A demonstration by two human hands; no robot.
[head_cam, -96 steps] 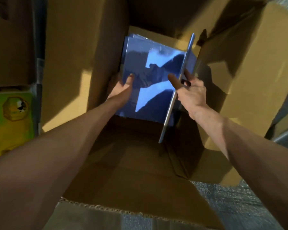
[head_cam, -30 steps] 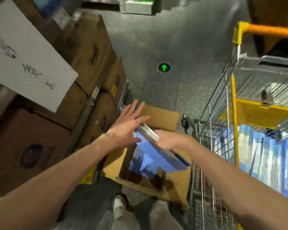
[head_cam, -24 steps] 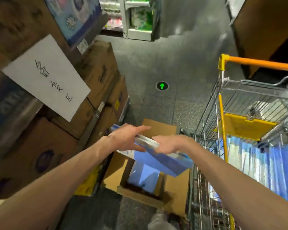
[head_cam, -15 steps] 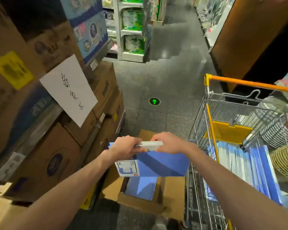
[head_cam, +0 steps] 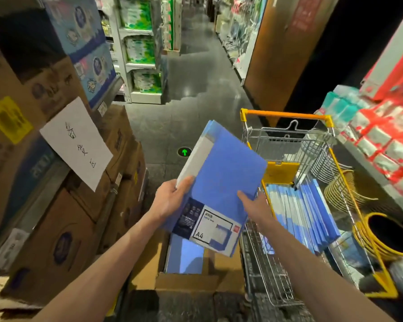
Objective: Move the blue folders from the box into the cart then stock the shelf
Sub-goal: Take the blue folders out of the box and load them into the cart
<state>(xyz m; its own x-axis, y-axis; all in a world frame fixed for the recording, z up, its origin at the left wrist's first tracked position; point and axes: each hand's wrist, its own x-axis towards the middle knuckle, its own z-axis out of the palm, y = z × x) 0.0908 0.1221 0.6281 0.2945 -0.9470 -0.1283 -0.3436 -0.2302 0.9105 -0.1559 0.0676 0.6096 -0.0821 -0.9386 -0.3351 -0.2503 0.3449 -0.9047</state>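
Note:
I hold a bundle of blue folders [head_cam: 221, 180] with an A4 label up in front of me, above the open cardboard box [head_cam: 149, 259]. My left hand [head_cam: 170, 199] grips its left edge. My right hand [head_cam: 254, 205] holds its right edge, thumb on the cover. More blue folders [head_cam: 184, 256] lie inside the box below. The wire shopping cart [head_cam: 256, 249] stands to the right, with several blue folders [head_cam: 303, 210] standing upright in its basket.
Stacked cardboard boxes [head_cam: 56, 205] with a white paper sign [head_cam: 76, 144] line the left. A shelf of red and teal packs [head_cam: 382, 135] runs along the right. Wicker baskets [head_cam: 344, 191] and a yellow wire bin [head_cam: 382, 238] sit by the cart. The aisle floor [head_cam: 189, 112] stretches ahead.
The folder bundle came out of the box and rose to chest height, then tilted so its cover faces me. My view lifted from the box to the aisle.

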